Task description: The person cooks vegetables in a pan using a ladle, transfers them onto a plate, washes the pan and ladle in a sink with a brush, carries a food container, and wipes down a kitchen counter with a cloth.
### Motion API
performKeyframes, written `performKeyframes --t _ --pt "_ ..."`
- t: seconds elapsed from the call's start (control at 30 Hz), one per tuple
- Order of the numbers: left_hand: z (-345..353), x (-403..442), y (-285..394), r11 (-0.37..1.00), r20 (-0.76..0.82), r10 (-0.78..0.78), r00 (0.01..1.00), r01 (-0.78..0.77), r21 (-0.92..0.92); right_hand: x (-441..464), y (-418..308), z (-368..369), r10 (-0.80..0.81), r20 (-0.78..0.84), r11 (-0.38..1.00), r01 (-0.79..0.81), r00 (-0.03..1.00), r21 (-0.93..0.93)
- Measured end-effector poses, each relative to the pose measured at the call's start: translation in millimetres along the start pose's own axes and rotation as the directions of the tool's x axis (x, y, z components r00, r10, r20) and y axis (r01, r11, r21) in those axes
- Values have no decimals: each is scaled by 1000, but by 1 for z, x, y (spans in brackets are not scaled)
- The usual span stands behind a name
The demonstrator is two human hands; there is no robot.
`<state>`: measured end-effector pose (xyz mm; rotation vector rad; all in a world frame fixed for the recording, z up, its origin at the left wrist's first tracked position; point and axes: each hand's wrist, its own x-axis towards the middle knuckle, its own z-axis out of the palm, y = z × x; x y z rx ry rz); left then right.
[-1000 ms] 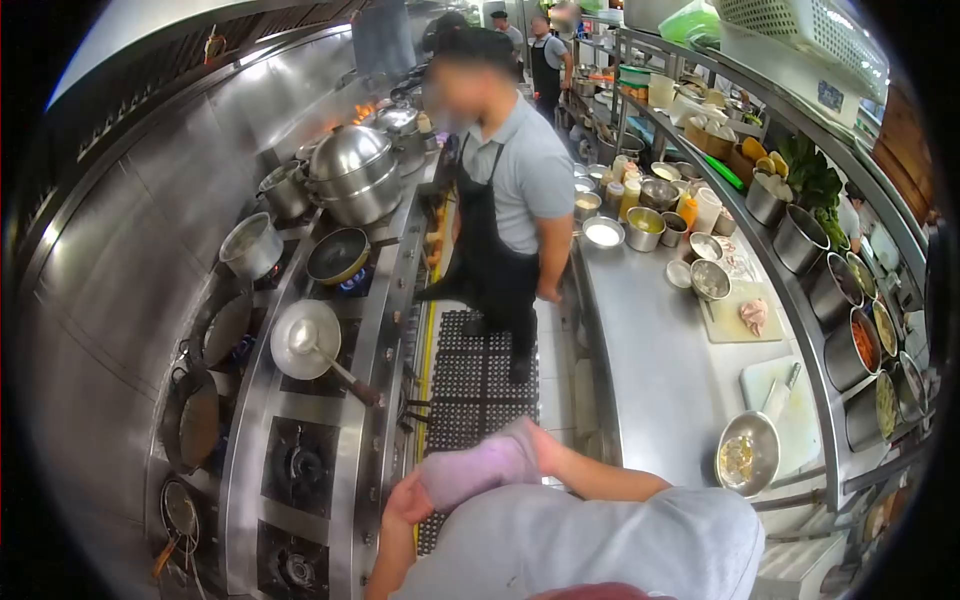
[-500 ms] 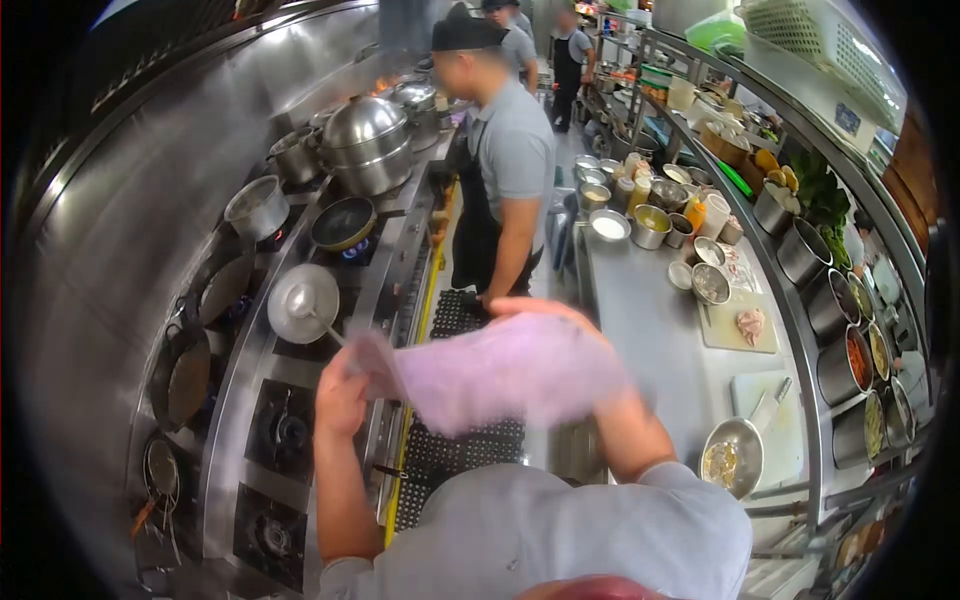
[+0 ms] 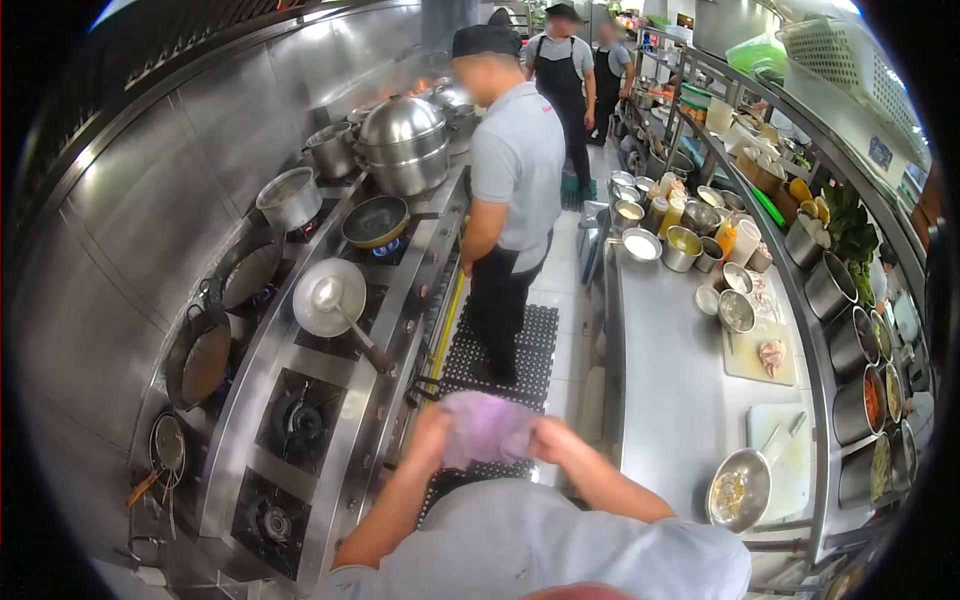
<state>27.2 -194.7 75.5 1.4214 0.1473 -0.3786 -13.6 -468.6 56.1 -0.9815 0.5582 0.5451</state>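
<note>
A purple cloth (image 3: 489,430) is stretched between my two hands, in front of my body and above the black floor mat (image 3: 508,345). My left hand (image 3: 428,436) grips its left end, fingers closed round the fabric. At the right end my right hand (image 3: 549,438) is closed on the cloth too. Both hands are somewhat blurred. To the left, a light metal wok (image 3: 318,312) with a ladle (image 3: 360,335) in it rests on the stove, apart from my hands.
A person (image 3: 515,180) stands ahead beside the stove (image 3: 345,400); two more people are farther back. A black pan (image 3: 376,220) sits over a blue flame. The steel counter (image 3: 660,390) at right holds bowls, bottles, cutting boards, a knife (image 3: 785,437) and a bowl (image 3: 739,490).
The cloth, spread wide and high half a second ago, is now lower and bunched smaller, with my hands closer together. The nearby person has turned toward the stove. People behind have come nearer.
</note>
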Motion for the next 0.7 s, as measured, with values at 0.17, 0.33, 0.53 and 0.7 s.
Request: performKeyframes --t 0.17,0.33,0.53,0.7 --pt "47 -43 39 964 600 -237 764 261 48 15 26 14 88 280 940 -173 956 294" --pt "18 -26 35 957 197 112 974 -158 241 -11 -6 35 96 385 920 -229 918 318" --pt "-9 -27 13 972 392 -54 918 139 -190 -27 -82 44 -36 564 784 373 825 -496" --pt "-37 -4 -9 993 465 -31 885 78 -84 -148 -258 88 -636 635 -332 588 438 -738"
